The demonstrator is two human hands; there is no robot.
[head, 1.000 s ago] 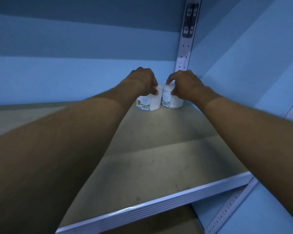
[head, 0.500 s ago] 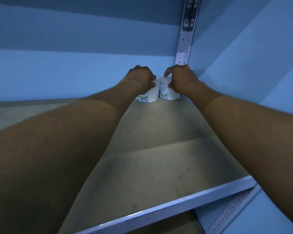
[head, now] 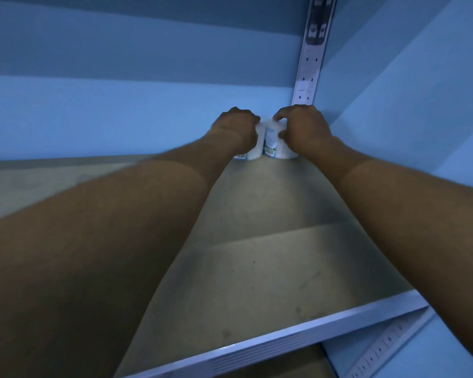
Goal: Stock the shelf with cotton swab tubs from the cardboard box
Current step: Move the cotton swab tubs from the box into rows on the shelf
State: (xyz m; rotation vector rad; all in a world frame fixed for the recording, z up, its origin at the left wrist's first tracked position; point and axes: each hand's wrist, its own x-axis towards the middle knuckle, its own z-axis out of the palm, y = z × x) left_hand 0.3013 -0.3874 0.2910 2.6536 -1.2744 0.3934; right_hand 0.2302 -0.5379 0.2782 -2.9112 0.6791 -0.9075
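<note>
Two white cotton swab tubs with barcode labels stand side by side at the back right corner of the grey shelf (head: 271,268). My left hand (head: 236,130) grips the left tub (head: 246,156) from above and covers most of it. My right hand (head: 302,129) grips the right tub (head: 272,143), fingers curled over its top. The tubs touch each other, and both rest on the shelf board. The cardboard box is out of view.
A perforated metal upright (head: 309,64) runs up the back corner just behind my right hand. Blue panels form the back wall (head: 120,118) and right side wall (head: 407,105). The shelf's metal front lip (head: 284,339) crosses the lower frame.
Both hands have pushed the two tubs a little deeper toward the back corner, and the tubs now sit closer together, more covered by my hands.
</note>
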